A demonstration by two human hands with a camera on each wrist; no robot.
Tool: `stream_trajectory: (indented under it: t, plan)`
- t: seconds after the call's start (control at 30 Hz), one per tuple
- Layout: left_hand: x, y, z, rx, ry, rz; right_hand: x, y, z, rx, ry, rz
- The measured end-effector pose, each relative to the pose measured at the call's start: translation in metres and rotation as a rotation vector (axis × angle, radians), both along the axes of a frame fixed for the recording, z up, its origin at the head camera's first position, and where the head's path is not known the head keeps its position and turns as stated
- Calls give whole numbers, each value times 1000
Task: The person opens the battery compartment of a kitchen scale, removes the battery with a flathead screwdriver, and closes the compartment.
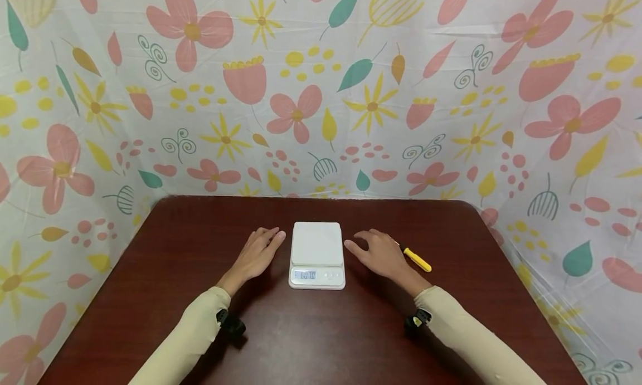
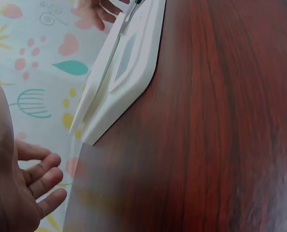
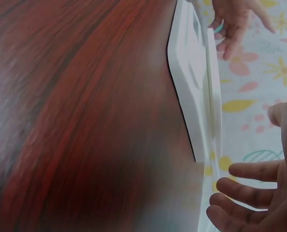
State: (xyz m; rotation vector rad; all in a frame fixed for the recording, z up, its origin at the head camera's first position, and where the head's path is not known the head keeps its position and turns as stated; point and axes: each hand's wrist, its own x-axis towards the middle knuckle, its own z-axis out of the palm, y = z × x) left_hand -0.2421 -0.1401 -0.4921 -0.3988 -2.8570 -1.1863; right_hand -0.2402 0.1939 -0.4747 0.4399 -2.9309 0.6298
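Observation:
A white digital kitchen scale (image 1: pixel 316 244) lies on the dark wooden table with nothing on its platform. Its small grey display (image 1: pixel 305 274) shows digits, faint at this size. Left of the scale is my left hand (image 1: pixel 257 254), fingers loosely bent and apart from it. My right hand (image 1: pixel 376 253) is on the other side, its thumb toward the scale's right edge. Both hands hold nothing; relaxed fingers of the left hand (image 2: pixel 29 183) and of the right hand (image 3: pixel 259 193) show in the wrist views. Beyond the right hand lies a yellow-handled screwdriver (image 1: pixel 417 259), its front end partly hidden by the hand.
The reddish-brown table (image 1: pixel 321 340) has rounded far corners. A floral-patterned white curtain (image 1: pixel 321 151) hangs behind it and along both sides. Dark wrist-worn cameras sit on straps over the light sleeves (image 1: pixel 183 335).

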Motion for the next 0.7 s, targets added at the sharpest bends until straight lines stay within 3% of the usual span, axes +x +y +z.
stream_trajectory:
  t: [0.2,0.7]
  plan:
    - [1,10,-1,19,-80,30,-5,-11,-2,-18,-55,-34]
    - [0,32,-6,2,-142,18,-10,-29,-10,-57,-216,-107]
